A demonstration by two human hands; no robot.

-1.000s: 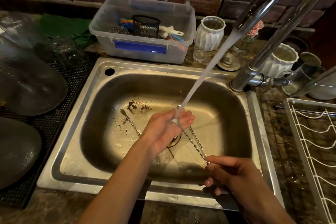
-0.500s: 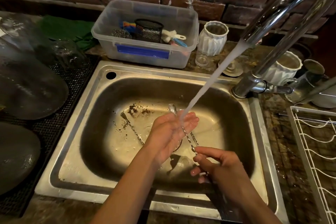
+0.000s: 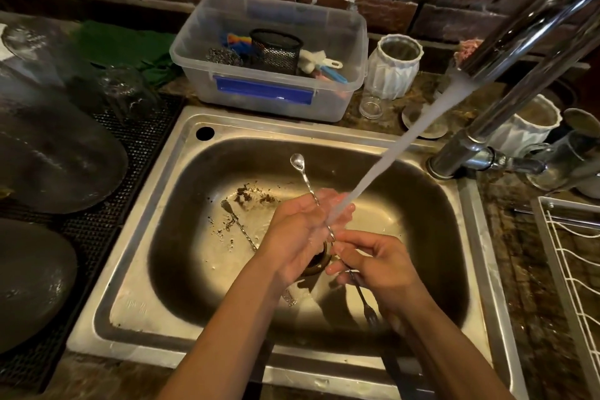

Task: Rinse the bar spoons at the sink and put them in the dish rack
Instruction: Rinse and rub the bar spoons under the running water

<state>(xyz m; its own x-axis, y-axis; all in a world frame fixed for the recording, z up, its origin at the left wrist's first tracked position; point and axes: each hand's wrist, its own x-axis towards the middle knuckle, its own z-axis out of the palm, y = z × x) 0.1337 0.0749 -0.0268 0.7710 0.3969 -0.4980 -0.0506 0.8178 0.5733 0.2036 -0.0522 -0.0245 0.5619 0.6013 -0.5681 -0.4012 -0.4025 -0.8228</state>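
We hold one bar spoon (image 3: pixel 303 174) over the sink (image 3: pixel 181 153), with its little bowl pointing up and away from us. We think this spoon is light, thin and stiff, and the water makes it slippery. Its long twisted middle looks like the best place to grab, because the bumps stop it from sliding. Our right hand (image 3: pixel 376 265) pinches the spoon with curled fingers, and the forked end sticks out below it. Our left hand (image 3: pixel 302 230) is wrapped around the twisted part, right under the running water (image 3: pixel 406 136) from the tap (image 3: pixel 506 52). We cannot tell how tight the left hand squeezes, but its fingers curl around the spoon. A second bar spoon (image 3: pixel 238 227) lies flat on the bottom of the sink, near some dark crumbs (image 3: pixel 251 195). It is not rinsed yet, we think. The white dish rack (image 3: pixel 558 269) waits on our right side, just beside the sink, and we see no spoons in the part that shows.
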